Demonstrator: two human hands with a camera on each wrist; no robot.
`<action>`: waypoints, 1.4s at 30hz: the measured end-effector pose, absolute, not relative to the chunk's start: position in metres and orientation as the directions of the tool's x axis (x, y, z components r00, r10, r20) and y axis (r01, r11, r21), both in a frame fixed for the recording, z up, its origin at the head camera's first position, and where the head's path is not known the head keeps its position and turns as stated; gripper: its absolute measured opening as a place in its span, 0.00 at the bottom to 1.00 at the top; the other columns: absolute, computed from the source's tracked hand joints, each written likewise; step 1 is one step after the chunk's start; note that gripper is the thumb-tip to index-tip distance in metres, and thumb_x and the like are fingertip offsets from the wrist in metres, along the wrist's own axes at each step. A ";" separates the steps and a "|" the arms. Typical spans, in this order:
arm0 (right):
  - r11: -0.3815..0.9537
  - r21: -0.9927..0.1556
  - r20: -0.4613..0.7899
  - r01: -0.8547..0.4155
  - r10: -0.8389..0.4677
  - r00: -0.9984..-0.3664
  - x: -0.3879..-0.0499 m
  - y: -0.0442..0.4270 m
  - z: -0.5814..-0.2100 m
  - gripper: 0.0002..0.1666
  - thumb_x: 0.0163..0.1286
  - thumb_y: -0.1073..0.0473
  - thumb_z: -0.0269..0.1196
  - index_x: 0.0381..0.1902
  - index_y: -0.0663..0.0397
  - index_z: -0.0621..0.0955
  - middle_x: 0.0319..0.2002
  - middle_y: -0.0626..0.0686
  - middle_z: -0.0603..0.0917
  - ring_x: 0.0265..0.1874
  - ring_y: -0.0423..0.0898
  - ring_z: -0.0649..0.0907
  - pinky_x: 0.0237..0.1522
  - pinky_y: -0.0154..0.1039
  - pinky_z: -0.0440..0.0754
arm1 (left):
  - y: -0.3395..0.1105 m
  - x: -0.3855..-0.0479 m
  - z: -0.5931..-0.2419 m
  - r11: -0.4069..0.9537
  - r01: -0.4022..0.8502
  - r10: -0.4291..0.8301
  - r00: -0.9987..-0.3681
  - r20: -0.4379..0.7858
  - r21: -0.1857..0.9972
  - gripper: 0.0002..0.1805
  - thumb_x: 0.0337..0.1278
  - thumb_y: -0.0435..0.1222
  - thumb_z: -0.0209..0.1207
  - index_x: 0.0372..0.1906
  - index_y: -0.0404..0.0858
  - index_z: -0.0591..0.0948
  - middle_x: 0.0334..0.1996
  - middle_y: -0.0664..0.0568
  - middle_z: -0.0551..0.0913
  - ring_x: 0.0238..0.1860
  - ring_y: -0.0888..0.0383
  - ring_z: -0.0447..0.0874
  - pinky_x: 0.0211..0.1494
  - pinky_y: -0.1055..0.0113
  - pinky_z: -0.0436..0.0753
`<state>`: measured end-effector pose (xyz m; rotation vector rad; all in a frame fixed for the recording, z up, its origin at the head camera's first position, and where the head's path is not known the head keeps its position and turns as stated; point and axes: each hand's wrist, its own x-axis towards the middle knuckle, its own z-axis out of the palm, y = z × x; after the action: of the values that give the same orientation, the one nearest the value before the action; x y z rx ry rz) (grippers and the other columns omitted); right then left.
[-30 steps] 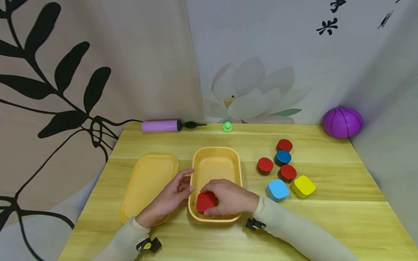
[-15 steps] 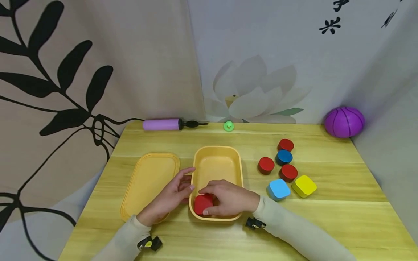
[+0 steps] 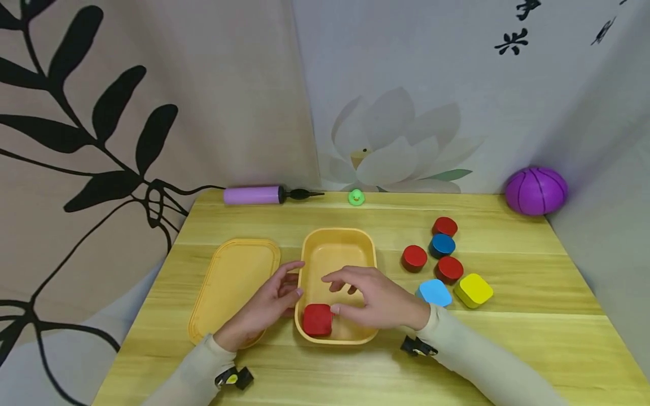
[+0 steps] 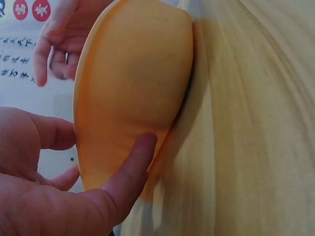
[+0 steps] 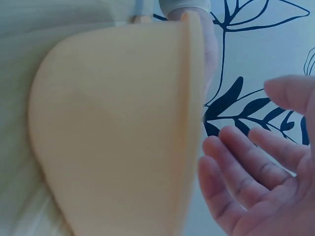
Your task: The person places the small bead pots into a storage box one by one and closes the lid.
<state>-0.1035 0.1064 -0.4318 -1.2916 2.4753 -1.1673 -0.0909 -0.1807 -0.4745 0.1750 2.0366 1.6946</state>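
A yellow plastic box (image 3: 337,248) stands in the middle of the table, with a red block (image 3: 317,320) lying in its near left corner. My left hand (image 3: 266,301) touches the box's left side; in the left wrist view its thumb and fingers rest on the outer wall and rim, not curled round it. Above the box's right part hovers my right hand (image 3: 373,299), fingers loosely bent and holding nothing. From the right wrist view, that hand (image 5: 261,172) is seen apart from the box wall (image 5: 113,128), its fingers spread.
A yellow lid (image 3: 233,282) lies left of the box. To the right sit several blocks, among them a yellow block (image 3: 474,290), a light blue block (image 3: 434,292) and a dark blue block (image 3: 442,245). Along the back are a purple pump (image 3: 254,195), a green duck (image 3: 356,197) and a purple ball (image 3: 536,190).
My right hand has let go of the red block and lifted up and to the right. The block stays in the box's near left corner. My left hand has not visibly moved.
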 end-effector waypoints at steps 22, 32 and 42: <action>0.464 -0.702 0.278 -0.540 -0.520 -0.807 -0.110 0.203 -0.447 0.20 0.73 0.57 0.71 0.62 0.43 0.83 0.52 0.44 0.89 0.50 0.41 0.87 0.48 0.41 0.88 | -0.184 -0.091 -0.476 0.230 -0.181 0.389 -0.883 -0.261 0.956 0.33 0.81 0.37 0.55 0.82 0.50 0.59 0.73 0.36 0.68 0.65 0.42 0.78 0.53 0.54 0.88; 0.568 -0.678 0.253 -0.467 -0.415 -0.874 -0.104 0.255 -0.461 0.19 0.72 0.60 0.71 0.58 0.40 0.85 0.53 0.49 0.88 0.44 0.40 0.85 0.44 0.39 0.88 | -0.183 -0.087 -0.480 0.216 -0.188 0.403 -0.877 -0.263 0.958 0.33 0.81 0.40 0.56 0.82 0.51 0.58 0.74 0.37 0.67 0.64 0.44 0.78 0.53 0.54 0.88; 0.638 -0.588 0.285 -0.497 -0.412 -0.865 -0.094 0.282 -0.472 0.22 0.68 0.62 0.75 0.58 0.45 0.85 0.50 0.47 0.88 0.42 0.40 0.85 0.45 0.33 0.85 | -0.183 -0.090 -0.480 0.212 -0.192 0.413 -0.871 -0.266 0.958 0.33 0.82 0.40 0.55 0.83 0.51 0.57 0.73 0.37 0.67 0.65 0.42 0.77 0.53 0.53 0.88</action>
<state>-0.0942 0.2824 -0.4720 -0.8239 2.9542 -1.1230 -0.0896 -0.1830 -0.4798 0.2043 2.0213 1.7030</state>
